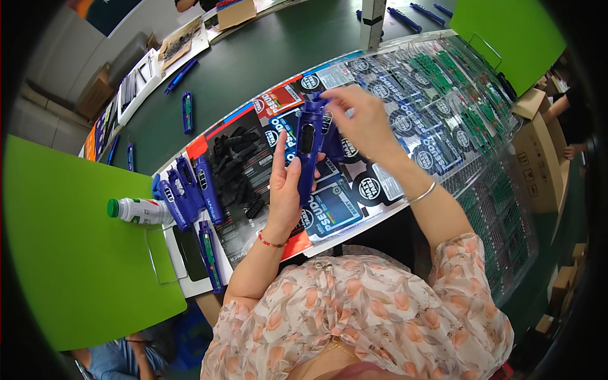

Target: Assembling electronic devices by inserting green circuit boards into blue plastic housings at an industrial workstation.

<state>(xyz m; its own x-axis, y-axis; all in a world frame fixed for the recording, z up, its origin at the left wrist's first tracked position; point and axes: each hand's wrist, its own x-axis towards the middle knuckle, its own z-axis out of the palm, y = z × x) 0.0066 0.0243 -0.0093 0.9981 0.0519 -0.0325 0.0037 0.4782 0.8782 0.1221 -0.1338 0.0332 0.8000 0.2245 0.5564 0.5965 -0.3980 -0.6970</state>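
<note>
Upright in my left hand [285, 190] is a long blue plastic casing [308, 142] with an oval dark opening in its face. My left fingers and thumb are closed round its lower half. At the casing's top end my right hand [361, 120] has its thumb and forefinger bent together; what lies between the fingertips is too small to make out. Another blue part [335, 140] shows just under my right hand, partly hidden. To the left, a heap of small black parts [234, 155] lies on the printed sheet [225, 215].
Several blue casings [183, 193] lie left of the black parts, beside a white bottle with a green cap [142, 211]. One casing with a green circuit board [209, 256] sits nearer me. Clear-wrapped green boards [443, 69] cover the right side. Green panels [82, 247] and a metal post [372, 25] stand around.
</note>
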